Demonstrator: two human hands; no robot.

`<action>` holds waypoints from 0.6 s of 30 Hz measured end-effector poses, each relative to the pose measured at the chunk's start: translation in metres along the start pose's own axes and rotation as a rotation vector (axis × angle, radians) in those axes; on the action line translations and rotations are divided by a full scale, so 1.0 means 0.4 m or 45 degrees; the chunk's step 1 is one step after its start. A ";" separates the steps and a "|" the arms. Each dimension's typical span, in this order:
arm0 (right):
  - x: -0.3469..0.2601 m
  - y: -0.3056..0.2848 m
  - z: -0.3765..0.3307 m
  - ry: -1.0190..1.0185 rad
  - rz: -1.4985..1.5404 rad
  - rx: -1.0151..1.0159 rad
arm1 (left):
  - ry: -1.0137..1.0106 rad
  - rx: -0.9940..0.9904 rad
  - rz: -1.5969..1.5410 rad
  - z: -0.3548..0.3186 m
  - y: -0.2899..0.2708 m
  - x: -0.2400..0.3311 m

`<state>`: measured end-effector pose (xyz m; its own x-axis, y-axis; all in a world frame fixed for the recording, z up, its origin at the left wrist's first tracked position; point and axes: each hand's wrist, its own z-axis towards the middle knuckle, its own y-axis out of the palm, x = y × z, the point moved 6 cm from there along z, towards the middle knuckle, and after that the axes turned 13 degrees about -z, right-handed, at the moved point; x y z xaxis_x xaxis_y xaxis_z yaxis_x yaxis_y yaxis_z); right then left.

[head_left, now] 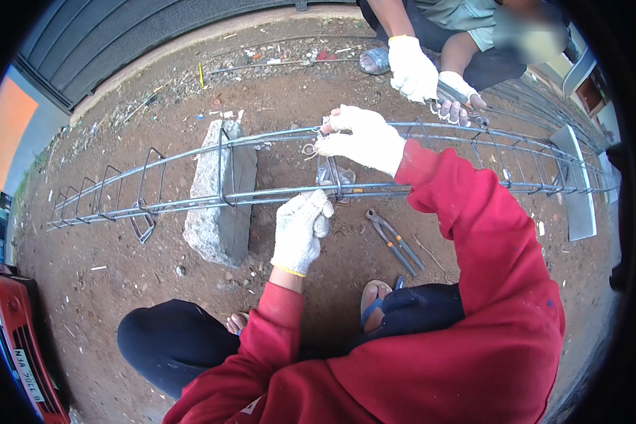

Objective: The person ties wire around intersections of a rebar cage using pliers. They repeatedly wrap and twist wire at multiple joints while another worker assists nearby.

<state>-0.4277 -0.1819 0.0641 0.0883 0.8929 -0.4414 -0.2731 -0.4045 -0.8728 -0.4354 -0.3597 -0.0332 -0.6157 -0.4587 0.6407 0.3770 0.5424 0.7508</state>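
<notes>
A long rebar cage [275, 197] of steel bars and rectangular stirrups lies across in front of me. My left hand [302, 232], in a white knit glove, is curled closed against the near bars; what lies inside its fingers is hidden. At the far bars my right hand [360, 139], gloved the same way, pinches a thin tie wire with a small loop [309, 149] beside its fingertips. Between the hands stands a stirrup [334, 173] with a clear plastic bag behind it. Orange-handled pliers [392, 240] lie on the ground nearer me.
A rough concrete block [222, 191] supports the cage left of my hands. Opposite, a gloved co-worker [411, 69] crouches, gripping a tool at the far bars. A pale board [576, 184] stands at the cage's right end. A red vehicle [21, 339] is at lower left.
</notes>
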 end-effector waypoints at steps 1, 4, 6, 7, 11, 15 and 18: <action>0.002 0.003 0.003 0.013 -0.044 0.011 | -0.024 -0.004 -0.075 0.002 -0.002 -0.009; -0.029 0.000 0.011 -0.100 -0.262 0.165 | 0.044 0.010 -0.115 0.003 -0.001 -0.024; -0.067 0.004 0.019 -0.226 -0.437 0.206 | 0.111 0.046 -0.080 -0.001 0.005 -0.035; -0.086 0.012 0.025 -0.291 -0.523 0.174 | 0.133 0.076 -0.063 -0.006 0.008 -0.040; -0.146 0.021 0.048 -0.437 -0.332 0.003 | 0.232 0.127 0.230 -0.022 0.020 -0.032; -0.156 -0.004 0.044 -0.331 -0.126 -0.173 | 0.173 0.064 0.321 -0.018 0.024 -0.010; -0.139 -0.046 0.017 -0.192 -0.143 -0.131 | 0.109 -0.062 0.254 -0.009 0.034 -0.005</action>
<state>-0.4340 -0.2227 0.1062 -0.0337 0.9500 -0.3104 -0.1697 -0.3115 -0.9350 -0.4265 -0.3540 -0.0236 -0.4657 -0.4049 0.7869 0.5196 0.5947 0.6135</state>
